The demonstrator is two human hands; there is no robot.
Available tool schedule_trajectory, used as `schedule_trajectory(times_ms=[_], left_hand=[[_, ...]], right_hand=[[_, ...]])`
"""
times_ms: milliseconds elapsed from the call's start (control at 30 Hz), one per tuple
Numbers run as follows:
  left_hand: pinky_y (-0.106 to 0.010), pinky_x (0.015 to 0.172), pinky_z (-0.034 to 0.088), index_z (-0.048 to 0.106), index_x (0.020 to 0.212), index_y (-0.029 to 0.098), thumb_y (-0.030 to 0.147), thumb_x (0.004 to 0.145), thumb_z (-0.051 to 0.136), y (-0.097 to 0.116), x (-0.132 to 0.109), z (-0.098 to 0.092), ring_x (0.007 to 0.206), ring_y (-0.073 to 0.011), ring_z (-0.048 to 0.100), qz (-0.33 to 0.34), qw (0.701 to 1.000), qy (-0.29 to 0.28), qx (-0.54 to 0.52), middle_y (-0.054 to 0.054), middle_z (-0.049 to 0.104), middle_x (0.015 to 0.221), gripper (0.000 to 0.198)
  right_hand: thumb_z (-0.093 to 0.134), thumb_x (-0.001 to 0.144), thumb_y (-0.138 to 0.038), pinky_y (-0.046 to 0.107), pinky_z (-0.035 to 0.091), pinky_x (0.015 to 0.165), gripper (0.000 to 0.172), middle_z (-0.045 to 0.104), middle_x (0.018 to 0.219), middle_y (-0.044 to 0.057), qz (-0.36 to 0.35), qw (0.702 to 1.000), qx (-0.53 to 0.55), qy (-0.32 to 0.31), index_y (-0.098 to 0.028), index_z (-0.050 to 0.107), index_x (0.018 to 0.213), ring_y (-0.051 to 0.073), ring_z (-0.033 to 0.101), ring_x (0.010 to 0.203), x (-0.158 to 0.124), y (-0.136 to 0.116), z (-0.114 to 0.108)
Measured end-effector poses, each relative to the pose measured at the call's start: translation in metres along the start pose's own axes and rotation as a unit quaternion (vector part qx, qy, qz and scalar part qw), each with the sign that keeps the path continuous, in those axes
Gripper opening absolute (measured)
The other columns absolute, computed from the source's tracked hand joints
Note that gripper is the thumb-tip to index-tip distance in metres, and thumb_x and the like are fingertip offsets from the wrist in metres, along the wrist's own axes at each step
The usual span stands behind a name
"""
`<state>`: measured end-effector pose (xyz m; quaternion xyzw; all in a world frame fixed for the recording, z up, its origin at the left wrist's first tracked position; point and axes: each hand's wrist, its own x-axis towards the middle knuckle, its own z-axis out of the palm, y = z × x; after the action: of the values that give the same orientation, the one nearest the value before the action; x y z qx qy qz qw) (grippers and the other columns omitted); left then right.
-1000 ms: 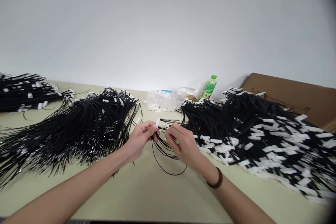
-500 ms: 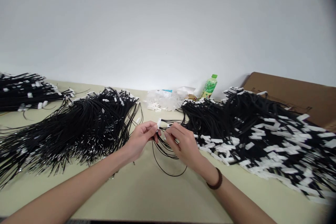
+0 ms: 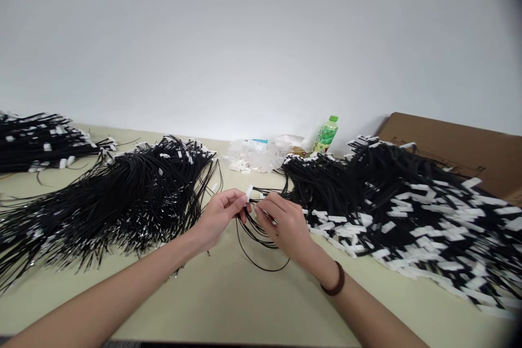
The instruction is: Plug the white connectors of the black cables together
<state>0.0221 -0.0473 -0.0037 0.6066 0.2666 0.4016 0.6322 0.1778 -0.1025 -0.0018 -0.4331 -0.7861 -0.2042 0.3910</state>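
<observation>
My left hand point(image 3: 220, 216) pinches a small white connector point(image 3: 249, 192) between thumb and fingers. Thin black wires point(image 3: 261, 239) run from the connector and loop down over the table between my hands. Close beside it, my right hand point(image 3: 287, 227) has its thumb and forefinger pressed together at the wires, just right of the connector. Its fingertips hide most of what they grip, which looks like a black wire. A second small white piece point(image 3: 261, 196) shows among the wires behind the right fingertips.
Left lies a heap of black wires with bare shiny ends point(image 3: 134, 196); another bundle point(image 3: 36, 144) sits farther left. On the right spreads a large pile of white-ended cables point(image 3: 367, 190). At the back are a clear plastic bag point(image 3: 255, 156), a green bottle point(image 3: 325, 135) and a cardboard box point(image 3: 448, 147).
The white connector in my left hand has tilted and shifted very slightly right. Both hands otherwise keep nearly the same place and grip.
</observation>
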Motion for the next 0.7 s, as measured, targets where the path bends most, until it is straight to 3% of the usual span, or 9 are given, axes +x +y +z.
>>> schedule_trajectory(times_ms=[467, 600, 700], left_hand=[[-0.023, 0.056, 0.041, 0.057, 0.069, 0.013, 0.042, 0.072, 0.062, 0.0017, -0.0001, 0.0014, 0.053, -0.0084, 0.052, 0.003, 1.0, -0.002, 0.008, 0.001, 0.057, 0.065, 0.029], [-0.022, 0.055, 0.04, 0.058, 0.068, 0.013, 0.042, 0.072, 0.061, 0.0023, 0.001, 0.0026, 0.053, -0.0083, 0.051, 0.017, 0.999, 0.017, 0.023, 0.001, 0.058, 0.064, 0.03], [-0.022, 0.056, 0.04, 0.059, 0.069, 0.013, 0.041, 0.073, 0.061, 0.0022, 0.0017, 0.0014, 0.053, -0.0085, 0.051, 0.028, 0.999, 0.013, 0.045, 0.001, 0.058, 0.06, 0.028]], right_hand=[[0.042, 0.088, -0.017, 0.02, 0.03, 0.055, 0.018, 0.05, 0.068, 0.0, 0.006, 1.0, 0.007, -0.016, -0.016, 0.053, 0.074, 0.007, 0.041, 0.057, -0.002, -0.0014, 0.0], [0.046, 0.088, -0.024, 0.019, 0.032, 0.054, 0.013, 0.048, 0.065, -0.001, 0.052, 0.998, 0.007, 0.035, -0.016, 0.052, 0.079, 0.006, 0.041, 0.056, -0.0015, -0.0001, 0.0015], [0.048, 0.087, -0.03, 0.019, 0.033, 0.054, 0.016, 0.048, 0.068, -0.001, 0.076, 0.997, 0.016, 0.017, -0.016, 0.054, 0.092, 0.007, 0.041, 0.056, -0.0023, 0.0006, 0.0023]])
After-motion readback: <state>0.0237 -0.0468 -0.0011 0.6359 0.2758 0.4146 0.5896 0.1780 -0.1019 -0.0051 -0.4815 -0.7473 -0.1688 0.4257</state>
